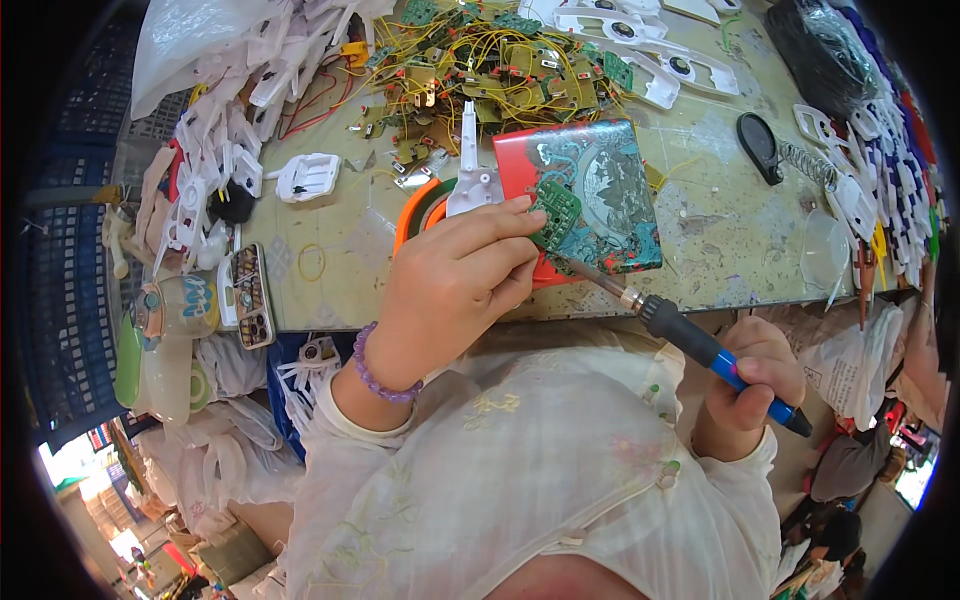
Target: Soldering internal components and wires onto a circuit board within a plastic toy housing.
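My left hand (pixel 455 265), with a purple bead bracelet at the wrist, pinches a small green circuit board (pixel 557 216) between its fingertips. The board is held over a red flat box (pixel 612 190) with a worn blue-grey pattern. My right hand (pixel 752 375) is wrapped round the blue-and-black handle of a soldering iron (pixel 690 335). Its metal tip points left, reaching the board's lower edge; whether it touches is too small to tell. Just beyond my left fingers lies a white plastic housing (pixel 476 180), partly over an orange ring (pixel 408 212).
Circuit boards with yellow wires (pixel 490 75) are heaped at the back. White plastic housings (pixel 240 130) pile up on the left, more at the right edge. A black oval part (pixel 759 145) and a metal spring (pixel 808 165) lie right. A compartment case (pixel 252 295) sits near the front left edge.
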The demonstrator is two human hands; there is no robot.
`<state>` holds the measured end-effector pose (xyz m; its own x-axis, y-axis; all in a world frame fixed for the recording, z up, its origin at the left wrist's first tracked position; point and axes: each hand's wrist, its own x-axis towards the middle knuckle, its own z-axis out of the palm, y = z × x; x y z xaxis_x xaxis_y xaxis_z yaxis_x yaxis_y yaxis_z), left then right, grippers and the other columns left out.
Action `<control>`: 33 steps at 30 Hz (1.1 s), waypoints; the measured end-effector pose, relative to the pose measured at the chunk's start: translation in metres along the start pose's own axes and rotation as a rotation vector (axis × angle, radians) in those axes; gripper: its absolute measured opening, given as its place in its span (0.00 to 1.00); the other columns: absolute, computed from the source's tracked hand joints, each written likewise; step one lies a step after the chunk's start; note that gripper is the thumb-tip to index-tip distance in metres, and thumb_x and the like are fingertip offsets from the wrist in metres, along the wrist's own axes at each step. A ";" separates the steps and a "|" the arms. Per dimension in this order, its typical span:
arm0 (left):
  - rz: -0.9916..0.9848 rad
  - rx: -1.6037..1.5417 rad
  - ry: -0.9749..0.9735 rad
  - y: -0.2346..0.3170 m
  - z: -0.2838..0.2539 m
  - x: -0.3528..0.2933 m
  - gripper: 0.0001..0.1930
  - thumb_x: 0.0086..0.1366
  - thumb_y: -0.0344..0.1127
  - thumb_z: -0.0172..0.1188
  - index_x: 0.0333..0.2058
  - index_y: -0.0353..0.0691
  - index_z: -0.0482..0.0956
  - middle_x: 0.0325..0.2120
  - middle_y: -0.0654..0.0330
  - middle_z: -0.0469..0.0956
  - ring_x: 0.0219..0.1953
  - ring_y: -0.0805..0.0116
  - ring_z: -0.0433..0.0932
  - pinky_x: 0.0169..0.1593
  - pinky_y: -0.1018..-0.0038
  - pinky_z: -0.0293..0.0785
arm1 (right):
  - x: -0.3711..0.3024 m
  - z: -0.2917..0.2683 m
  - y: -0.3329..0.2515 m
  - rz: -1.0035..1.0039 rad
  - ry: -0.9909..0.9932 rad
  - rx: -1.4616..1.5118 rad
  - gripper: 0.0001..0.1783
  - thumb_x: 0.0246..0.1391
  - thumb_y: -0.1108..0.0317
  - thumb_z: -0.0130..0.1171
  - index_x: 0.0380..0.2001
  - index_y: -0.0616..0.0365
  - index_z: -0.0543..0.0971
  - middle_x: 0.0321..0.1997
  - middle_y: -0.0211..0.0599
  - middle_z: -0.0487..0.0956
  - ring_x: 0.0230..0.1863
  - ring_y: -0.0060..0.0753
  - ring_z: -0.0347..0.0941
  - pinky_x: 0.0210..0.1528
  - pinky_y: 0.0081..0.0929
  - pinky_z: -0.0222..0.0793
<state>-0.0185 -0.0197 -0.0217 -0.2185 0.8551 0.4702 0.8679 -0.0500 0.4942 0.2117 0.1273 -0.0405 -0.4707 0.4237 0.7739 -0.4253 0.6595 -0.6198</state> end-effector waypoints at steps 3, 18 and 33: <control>-0.011 -0.012 0.009 0.002 0.000 0.001 0.06 0.47 0.22 0.65 0.26 0.35 0.78 0.36 0.56 0.81 0.44 0.59 0.81 0.44 0.69 0.78 | 0.001 0.000 0.001 -0.009 -0.022 0.001 0.17 0.64 0.55 0.46 0.32 0.60 0.69 0.19 0.34 0.67 0.15 0.27 0.61 0.16 0.23 0.54; 0.028 0.022 -0.013 0.000 0.000 -0.002 0.07 0.48 0.25 0.65 0.28 0.35 0.78 0.38 0.59 0.80 0.45 0.61 0.79 0.43 0.70 0.77 | 0.005 0.002 -0.002 0.055 -0.022 0.022 0.15 0.63 0.59 0.46 0.31 0.62 0.68 0.18 0.35 0.67 0.15 0.26 0.61 0.15 0.22 0.54; 0.026 0.045 -0.002 0.002 0.000 -0.002 0.08 0.48 0.25 0.65 0.28 0.35 0.78 0.38 0.59 0.80 0.45 0.62 0.79 0.43 0.70 0.77 | 0.000 0.003 -0.005 0.134 -0.016 0.029 0.11 0.62 0.62 0.46 0.31 0.58 0.67 0.19 0.35 0.66 0.15 0.26 0.60 0.16 0.25 0.55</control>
<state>-0.0166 -0.0220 -0.0218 -0.1952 0.8547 0.4810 0.8925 -0.0485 0.4485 0.2117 0.1224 -0.0381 -0.5370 0.4970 0.6817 -0.3798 0.5791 -0.7214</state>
